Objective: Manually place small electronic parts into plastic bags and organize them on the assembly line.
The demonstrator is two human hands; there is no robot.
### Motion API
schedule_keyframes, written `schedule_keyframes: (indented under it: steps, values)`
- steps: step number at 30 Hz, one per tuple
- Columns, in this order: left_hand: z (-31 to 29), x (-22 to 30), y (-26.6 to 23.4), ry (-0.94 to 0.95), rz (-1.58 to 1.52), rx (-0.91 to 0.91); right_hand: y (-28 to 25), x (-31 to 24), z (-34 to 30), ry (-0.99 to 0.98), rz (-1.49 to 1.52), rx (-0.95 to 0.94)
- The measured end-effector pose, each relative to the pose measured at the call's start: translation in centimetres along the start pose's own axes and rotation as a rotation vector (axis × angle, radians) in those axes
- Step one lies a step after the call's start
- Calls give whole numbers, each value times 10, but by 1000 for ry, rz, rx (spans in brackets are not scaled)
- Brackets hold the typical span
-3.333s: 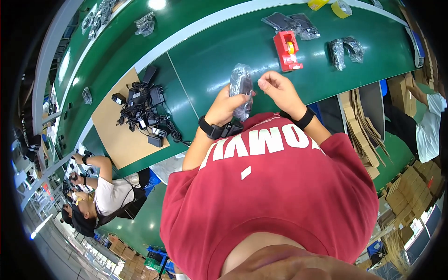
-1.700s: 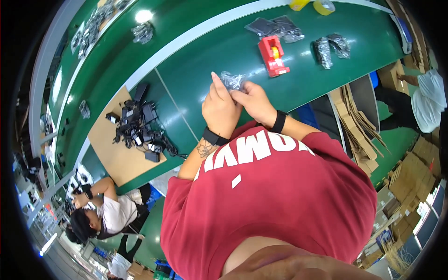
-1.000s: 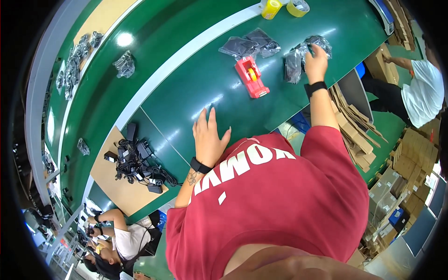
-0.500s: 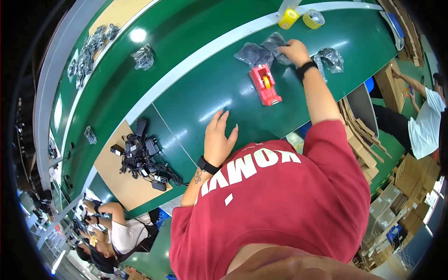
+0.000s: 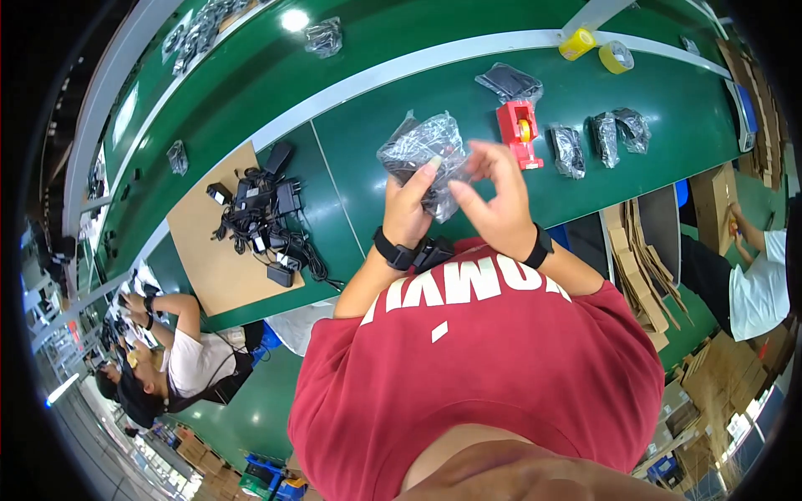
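Note:
My left hand [image 5: 406,210] is closed on a crinkled clear plastic bag [image 5: 428,140] with something dark inside, held above the green bench in front of me. Its thumb presses on the bag's face. At the bag's right edge is my right hand [image 5: 508,200], slightly blurred, its fingers bent and spread apart; whether a fingertip touches the plastic I cannot tell. A red tape dispenser [image 5: 516,125] with a yellow roll stands right of the hands. Behind it lies a flat dark plastic bag [image 5: 510,82]. Further right rest wrapped dark items, one bundle [image 5: 568,152] beside two more.
On the left, a brown board [image 5: 196,255] bears a tangle of black power adapters and cables [image 5: 259,213]. Tape rolls [image 5: 616,57] sit by the pale rail at the back. Other people work at far left and far right. Flattened cardboard [image 5: 639,259] stands beside the bench.
My right hand has come back from the dark bags behind the dispenser toward my left hand. A plastic bag is now in my left hand, which was bare. The view has shifted.

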State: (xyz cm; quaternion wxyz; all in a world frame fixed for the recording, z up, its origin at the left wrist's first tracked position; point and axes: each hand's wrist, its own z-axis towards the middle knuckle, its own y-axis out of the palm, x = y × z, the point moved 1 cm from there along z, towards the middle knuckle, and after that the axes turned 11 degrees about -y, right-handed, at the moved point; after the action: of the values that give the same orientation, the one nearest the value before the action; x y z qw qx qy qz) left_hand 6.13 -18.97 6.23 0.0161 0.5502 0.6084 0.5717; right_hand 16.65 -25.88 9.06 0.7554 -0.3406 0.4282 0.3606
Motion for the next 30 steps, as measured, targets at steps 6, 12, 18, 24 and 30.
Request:
schedule_keyframes:
  steps: [6, 12, 18, 24, 30]
  values:
    - [-30, -1, -27, -11, 116, -10, 9, 23, 2, 284, 405, -271]
    - [-48, 3, -36, -33, 205, 14, 10, 3, 2, 559, 636, -314]
    - [-52, 1, -41, -130, 264, -53, 5, 19, -1, 378, 457, -388]
    - [-45, -7, -61, -345, -21, -354, 8, 17, -9, 556, 563, -270]
    - [-47, -5, -34, 122, 753, 51, 15, 17, -16, 351, 130, -98]
